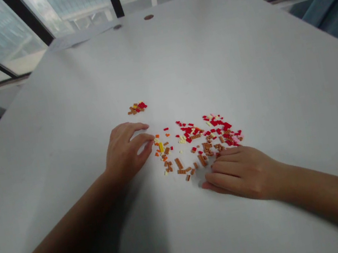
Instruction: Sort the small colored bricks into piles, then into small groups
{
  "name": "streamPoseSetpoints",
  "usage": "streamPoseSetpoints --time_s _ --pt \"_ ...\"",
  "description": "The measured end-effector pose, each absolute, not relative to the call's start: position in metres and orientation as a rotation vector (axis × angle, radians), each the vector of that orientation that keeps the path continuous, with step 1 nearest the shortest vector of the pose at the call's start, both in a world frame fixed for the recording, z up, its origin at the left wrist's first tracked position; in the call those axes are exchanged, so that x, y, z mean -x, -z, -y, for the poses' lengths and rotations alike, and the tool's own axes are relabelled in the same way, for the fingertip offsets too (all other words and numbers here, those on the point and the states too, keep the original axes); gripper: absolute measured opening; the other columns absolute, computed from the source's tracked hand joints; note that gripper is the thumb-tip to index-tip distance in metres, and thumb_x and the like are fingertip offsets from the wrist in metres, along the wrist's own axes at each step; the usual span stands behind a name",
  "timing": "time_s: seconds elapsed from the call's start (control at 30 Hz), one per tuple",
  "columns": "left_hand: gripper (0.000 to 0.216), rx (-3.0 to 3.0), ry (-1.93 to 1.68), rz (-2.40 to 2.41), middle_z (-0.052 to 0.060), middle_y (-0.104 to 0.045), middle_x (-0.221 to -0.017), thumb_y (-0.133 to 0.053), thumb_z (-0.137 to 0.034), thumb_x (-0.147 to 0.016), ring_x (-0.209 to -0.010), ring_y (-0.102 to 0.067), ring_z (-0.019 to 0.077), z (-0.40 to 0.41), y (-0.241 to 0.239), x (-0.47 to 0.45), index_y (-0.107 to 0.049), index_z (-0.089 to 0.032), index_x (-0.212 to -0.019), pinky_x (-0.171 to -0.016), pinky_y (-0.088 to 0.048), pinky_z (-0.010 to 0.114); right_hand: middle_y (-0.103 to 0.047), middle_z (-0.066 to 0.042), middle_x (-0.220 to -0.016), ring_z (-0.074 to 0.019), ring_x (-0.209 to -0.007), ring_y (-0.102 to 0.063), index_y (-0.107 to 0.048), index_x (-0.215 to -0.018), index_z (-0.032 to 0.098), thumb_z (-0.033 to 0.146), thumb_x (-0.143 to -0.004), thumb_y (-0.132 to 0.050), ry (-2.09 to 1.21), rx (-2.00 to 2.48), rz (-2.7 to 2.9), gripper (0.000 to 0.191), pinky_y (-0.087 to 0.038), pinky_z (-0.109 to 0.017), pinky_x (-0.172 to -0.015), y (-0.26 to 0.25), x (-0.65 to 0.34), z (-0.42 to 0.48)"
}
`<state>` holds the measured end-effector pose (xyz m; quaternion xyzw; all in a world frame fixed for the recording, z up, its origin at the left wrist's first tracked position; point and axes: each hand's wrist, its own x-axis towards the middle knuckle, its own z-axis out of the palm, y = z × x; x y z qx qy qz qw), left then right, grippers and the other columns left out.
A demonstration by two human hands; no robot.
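My left hand [127,150] is at the left edge of a spread of small toy bricks. Its thumb and index fingertip come together in a pinch beside pale yellow and orange pieces; what is between them, if anything, is too small to make out. A longer yellow brick [161,147] lies just right of those fingertips. My right hand [241,172] rests palm down at the near right side of the spread, fingers stretched out and thumb apart. Its fingertips touch or cover some brown bricks [207,149]. Red bricks [217,123] lie beyond it, mixed with pink and cream ones.
A separate little heap of brown, red and yellow bricks [137,107] sits beyond my left hand. Everything lies on a wide white table [158,67]. Two round discs, one brown [149,17] and one grey [118,26], show at its far edge, before framed windows.
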<state>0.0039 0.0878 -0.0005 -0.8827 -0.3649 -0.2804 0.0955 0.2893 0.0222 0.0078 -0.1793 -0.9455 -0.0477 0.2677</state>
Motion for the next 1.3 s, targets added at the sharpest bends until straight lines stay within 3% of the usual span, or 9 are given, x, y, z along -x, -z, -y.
streamPoseSetpoints --time_s 0.17,0.33,0.5,0.67,0.83,0.97,1.1,1.3 --pt "0.016 2.6 0.808 0.998 0.005 -0.072 -0.111 -0.066 -0.02 -0.09 -0.101 -0.067 0.0215 -0.089 0.001 -0.003 -0.069 -0.029 -0.102 -0.098 -0.047 0.046 -0.071 -0.006 -0.078 -0.0155 -0.071 -0.065 -0.064 -0.09 0.013 0.011 -0.097 -0.054 0.068 0.486 2.482 0.013 -0.056 -0.029 -0.064 -0.009 -0.293 -0.023" --pt "0.009 2.573 0.815 1.008 0.004 -0.073 -0.111 -0.067 -0.024 -0.091 -0.1 -0.068 0.0202 -0.088 0.001 -0.002 -0.068 -0.03 -0.098 -0.1 -0.047 0.046 -0.075 -0.01 -0.095 -0.0177 -0.091 -0.071 -0.064 -0.11 0.015 0.008 -0.101 -0.038 -0.09 0.458 2.464 0.028 -0.06 -0.031 -0.077 -0.007 -0.299 -0.021" --pt "0.005 2.572 0.836 1.019 0.003 -0.073 -0.11 -0.066 -0.023 -0.091 -0.101 -0.069 0.0196 -0.087 0.001 -0.003 -0.067 -0.027 -0.093 -0.101 -0.046 0.045 -0.077 -0.008 -0.097 -0.0174 -0.092 -0.073 -0.064 -0.116 0.017 0.009 -0.1 -0.043 -0.016 0.537 2.469 0.029 -0.06 -0.03 -0.079 -0.018 -0.308 -0.024" --pt "0.005 2.591 0.834 1.045 0.003 -0.074 -0.109 -0.064 -0.021 -0.091 -0.1 -0.068 0.0202 -0.087 0.0 -0.003 -0.064 -0.026 -0.088 -0.102 -0.046 0.046 -0.078 -0.004 -0.095 -0.0159 -0.09 -0.072 -0.07 -0.103 0.021 0.027 -0.094 -0.064 -0.125 0.547 2.519 0.012 -0.058 -0.032 -0.081 -0.036 -0.324 -0.041" --pt "0.006 2.593 0.828 1.017 0.004 -0.073 -0.108 -0.064 -0.02 -0.091 -0.1 -0.068 0.0203 -0.087 -0.001 -0.004 -0.064 -0.025 -0.09 -0.101 -0.047 0.046 -0.076 -0.004 -0.089 -0.0142 -0.081 -0.069 -0.073 -0.09 0.02 0.025 -0.101 -0.052 -0.264 0.489 2.607 0.024 -0.056 -0.032 -0.075 -0.034 -0.316 -0.043" --pt "0.006 2.6 0.821 1.034 0.003 -0.074 -0.109 -0.063 -0.02 -0.091 -0.1 -0.068 0.0202 -0.087 -0.001 -0.003 -0.064 -0.026 -0.089 -0.101 -0.047 0.047 -0.076 -0.009 -0.095 -0.0158 -0.09 -0.07 -0.074 -0.104 0.017 0.016 -0.103 -0.041 -0.234 0.538 2.613 0.032 -0.059 -0.032 -0.081 -0.029 -0.305 -0.036" --pt "0.006 2.582 0.809 1.018 0.004 -0.073 -0.109 -0.063 -0.02 -0.091 -0.099 -0.068 0.0203 -0.087 -0.002 -0.003 -0.063 -0.026 -0.09 -0.099 -0.048 0.046 -0.076 -0.011 -0.111 -0.0174 -0.106 -0.07 -0.07 -0.117 0.017 0.013 -0.101 -0.045 -0.158 0.529 2.59 0.03 -0.059 -0.035 -0.093 -0.026 -0.309 -0.036" --pt "0.008 2.599 0.8 0.919 0.008 -0.073 -0.109 -0.063 -0.018 -0.09 -0.1 -0.068 0.0221 -0.087 -0.002 -0.005 -0.062 -0.023 -0.096 -0.099 -0.049 0.046 -0.057 -0.016 -0.144 -0.0266 -0.137 -0.05 -0.055 -0.14 0.012 0.028 -0.101 -0.049 -0.076 0.76 2.664 0.043 -0.044 -0.051 -0.113 -0.009 -0.313 -0.04"
